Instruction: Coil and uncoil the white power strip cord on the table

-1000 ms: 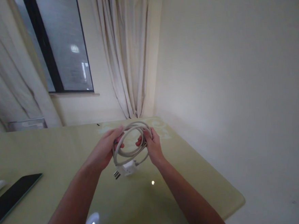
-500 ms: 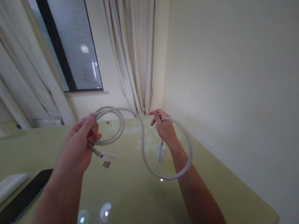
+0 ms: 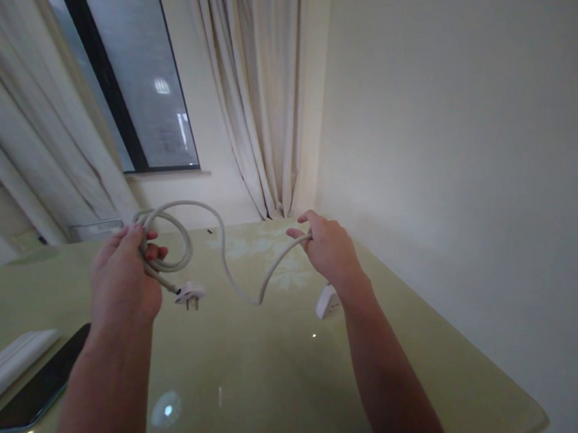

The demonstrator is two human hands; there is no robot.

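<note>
My left hand [image 3: 122, 277] is closed around a small coil of a white power cable [image 3: 222, 247], held above the green glass table [image 3: 260, 377]. A white pronged plug [image 3: 189, 294] hangs just below that hand. My right hand [image 3: 328, 247] pinches the cable farther along, and the white connector end [image 3: 326, 301] dangles under its wrist. Between the two hands the cable sags in a loose curve.
A dark phone [image 3: 38, 386] and a white ribbed object [image 3: 15, 361] lie at the table's left edge. Behind the table are a window [image 3: 137, 95], pale curtains [image 3: 265, 93] and a plain wall [image 3: 463, 165] on the right.
The hands held one tight coil together a second ago. They have since moved apart, the coil has unwound, and the cable now hangs stretched between them with only a small loop left.
</note>
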